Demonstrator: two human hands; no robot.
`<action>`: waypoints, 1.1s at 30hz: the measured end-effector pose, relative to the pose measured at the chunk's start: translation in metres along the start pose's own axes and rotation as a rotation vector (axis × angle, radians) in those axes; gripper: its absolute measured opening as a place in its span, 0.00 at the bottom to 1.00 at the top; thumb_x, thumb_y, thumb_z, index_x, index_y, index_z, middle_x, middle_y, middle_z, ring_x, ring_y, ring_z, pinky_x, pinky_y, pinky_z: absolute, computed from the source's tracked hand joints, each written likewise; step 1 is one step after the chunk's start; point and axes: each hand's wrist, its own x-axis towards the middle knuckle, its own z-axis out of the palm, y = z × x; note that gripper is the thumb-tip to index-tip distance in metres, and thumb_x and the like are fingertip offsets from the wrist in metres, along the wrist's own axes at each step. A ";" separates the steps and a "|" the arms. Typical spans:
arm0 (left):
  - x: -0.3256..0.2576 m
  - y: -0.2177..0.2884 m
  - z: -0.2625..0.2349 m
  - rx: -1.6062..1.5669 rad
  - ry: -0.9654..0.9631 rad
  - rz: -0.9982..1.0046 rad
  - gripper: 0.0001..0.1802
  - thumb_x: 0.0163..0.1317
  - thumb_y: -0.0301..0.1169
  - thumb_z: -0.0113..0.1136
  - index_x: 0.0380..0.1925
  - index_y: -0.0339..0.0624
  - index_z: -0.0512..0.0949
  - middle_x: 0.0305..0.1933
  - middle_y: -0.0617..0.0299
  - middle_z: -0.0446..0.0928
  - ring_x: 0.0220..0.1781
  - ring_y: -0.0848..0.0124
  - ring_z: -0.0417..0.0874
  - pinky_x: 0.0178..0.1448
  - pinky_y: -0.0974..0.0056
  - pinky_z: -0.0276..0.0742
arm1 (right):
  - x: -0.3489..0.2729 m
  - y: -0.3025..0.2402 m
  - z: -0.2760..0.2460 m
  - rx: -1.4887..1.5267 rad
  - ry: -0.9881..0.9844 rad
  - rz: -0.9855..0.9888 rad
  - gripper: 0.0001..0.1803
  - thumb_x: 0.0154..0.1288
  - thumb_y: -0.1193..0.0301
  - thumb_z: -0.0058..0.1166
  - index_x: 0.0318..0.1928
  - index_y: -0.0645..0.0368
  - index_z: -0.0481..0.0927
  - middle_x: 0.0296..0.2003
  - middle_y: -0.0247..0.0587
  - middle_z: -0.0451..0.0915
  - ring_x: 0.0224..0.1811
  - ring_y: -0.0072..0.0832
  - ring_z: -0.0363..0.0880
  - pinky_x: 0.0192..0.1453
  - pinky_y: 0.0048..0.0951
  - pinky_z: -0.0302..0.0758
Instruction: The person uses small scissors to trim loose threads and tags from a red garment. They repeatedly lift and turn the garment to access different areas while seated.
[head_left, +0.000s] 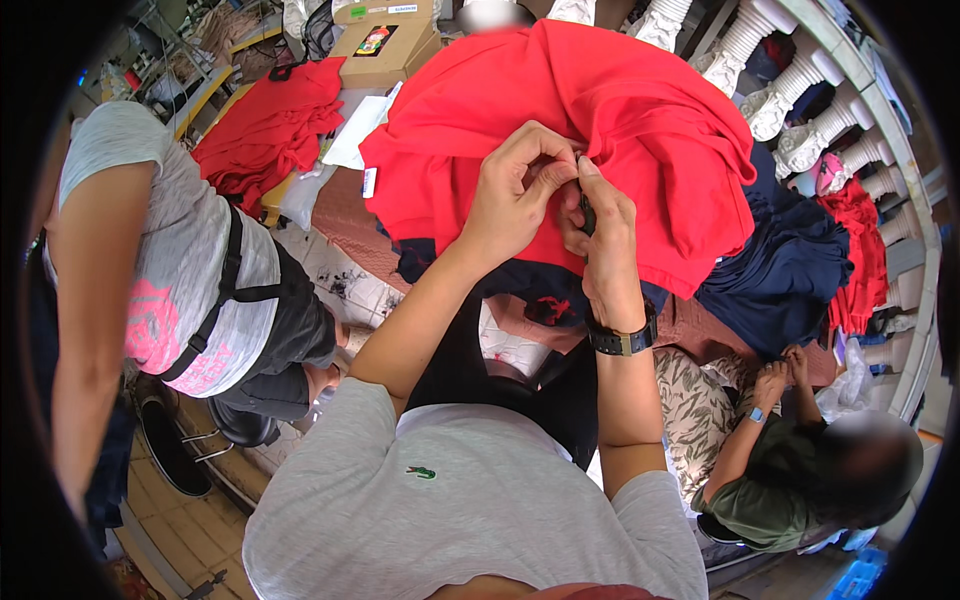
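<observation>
Evidently, work on the red cloth (pixel 650 110) is in progress, judged unfinished: it lies heaped on the bench (pixel 345 215) ahead, both hands at it. Left hand (pixel 522 190): fingers pinched together; what lies between cannot be told. Right hand (pixel 606 215): fingers closed around one small dark tool (pixel 588 212). No finished portion is distinguishable. Count: one further red heap at left (pixel 275 130), one at right (pixel 860 260), one navy heap (pixel 775 260); individual pieces uncountable.
</observation>
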 end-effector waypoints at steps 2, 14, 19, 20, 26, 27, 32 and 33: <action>0.000 0.000 0.000 0.007 0.001 -0.002 0.05 0.73 0.24 0.58 0.36 0.36 0.75 0.39 0.64 0.74 0.43 0.76 0.79 0.73 0.56 0.72 | 0.000 0.000 0.000 0.000 0.003 0.001 0.21 0.78 0.54 0.49 0.30 0.56 0.73 0.21 0.25 0.62 0.17 0.12 0.53 0.20 0.19 0.43; 0.002 -0.002 -0.008 0.099 -0.050 -0.004 0.07 0.75 0.27 0.58 0.37 0.36 0.74 0.49 0.60 0.72 0.55 0.71 0.79 0.71 0.58 0.74 | 0.002 0.003 -0.005 0.040 -0.073 0.009 0.21 0.78 0.55 0.49 0.28 0.54 0.71 0.20 0.23 0.61 0.17 0.12 0.52 0.20 0.20 0.44; -0.002 0.005 -0.020 0.027 -0.034 0.055 0.07 0.74 0.27 0.58 0.37 0.35 0.74 0.56 0.56 0.69 0.57 0.68 0.80 0.65 0.64 0.76 | -0.025 -0.015 -0.003 -0.332 0.148 -0.495 0.12 0.70 0.67 0.62 0.34 0.60 0.75 0.28 0.28 0.69 0.23 0.15 0.59 0.23 0.22 0.54; -0.002 0.008 -0.021 0.066 -0.085 0.035 0.09 0.77 0.30 0.53 0.37 0.36 0.73 0.57 0.54 0.68 0.66 0.61 0.77 0.72 0.56 0.73 | -0.024 -0.020 -0.002 -0.632 0.230 -0.611 0.12 0.63 0.76 0.66 0.44 0.64 0.78 0.40 0.37 0.73 0.29 0.21 0.69 0.27 0.23 0.64; -0.010 0.027 -0.032 0.470 -0.138 0.171 0.11 0.73 0.32 0.61 0.37 0.36 0.74 0.57 0.53 0.68 0.57 0.62 0.79 0.64 0.57 0.77 | 0.005 -0.009 -0.020 -0.741 0.193 -0.724 0.08 0.62 0.81 0.66 0.41 0.63 0.83 0.48 0.42 0.78 0.43 0.32 0.80 0.41 0.28 0.75; -0.010 0.031 -0.029 0.469 -0.112 0.209 0.11 0.70 0.32 0.64 0.38 0.36 0.74 0.55 0.52 0.69 0.55 0.62 0.79 0.61 0.58 0.77 | 0.005 -0.010 -0.021 -0.708 0.194 -0.711 0.07 0.62 0.81 0.66 0.41 0.63 0.83 0.48 0.42 0.79 0.43 0.32 0.80 0.42 0.28 0.75; -0.002 0.032 -0.002 0.510 0.051 0.256 0.15 0.58 0.25 0.74 0.43 0.36 0.79 0.51 0.53 0.76 0.46 0.66 0.82 0.52 0.62 0.81 | 0.007 -0.010 -0.016 -0.640 0.148 -0.761 0.08 0.63 0.83 0.62 0.43 0.63 0.82 0.44 0.42 0.80 0.43 0.28 0.79 0.43 0.26 0.74; 0.002 0.032 0.001 0.513 0.064 0.248 0.16 0.57 0.22 0.74 0.44 0.36 0.80 0.51 0.54 0.77 0.45 0.68 0.83 0.52 0.64 0.82 | 0.008 -0.008 -0.017 -0.630 0.122 -0.783 0.09 0.64 0.84 0.61 0.43 0.63 0.81 0.44 0.42 0.81 0.43 0.28 0.79 0.43 0.26 0.74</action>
